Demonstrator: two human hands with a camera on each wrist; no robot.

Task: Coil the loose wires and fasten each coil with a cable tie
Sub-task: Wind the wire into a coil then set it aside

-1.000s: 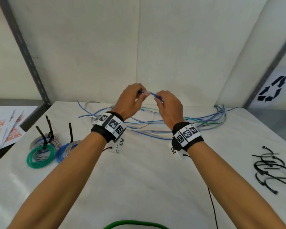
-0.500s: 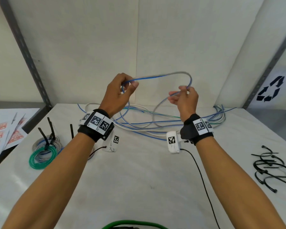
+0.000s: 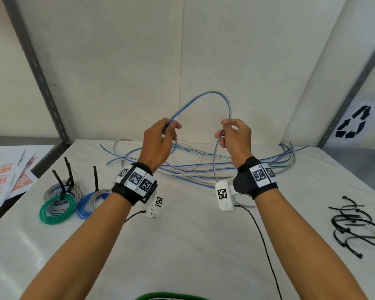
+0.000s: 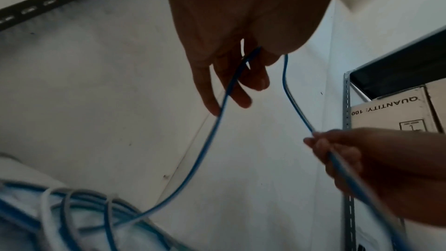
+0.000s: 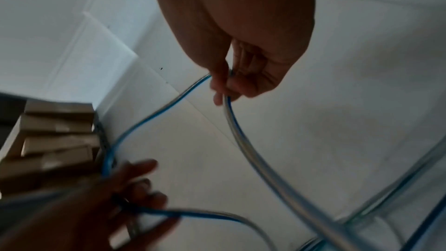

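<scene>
Pale panel walls (image 3: 117, 61) behind a white table (image 3: 193, 245) — grey slotted uprights (image 3: 37, 68) either side, recycling sign (image 3: 353, 125) at right.

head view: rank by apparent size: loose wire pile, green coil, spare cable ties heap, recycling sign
1. loose wire pile, by far the widest
2. spare cable ties heap
3. green coil and recycling sign: look alike, unranked; the sign is also farther from the camera

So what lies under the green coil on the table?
The green coil lies partly on a grey coil whose black cable tie stands up. Whether anything else lies beneath them is hidden.
</scene>
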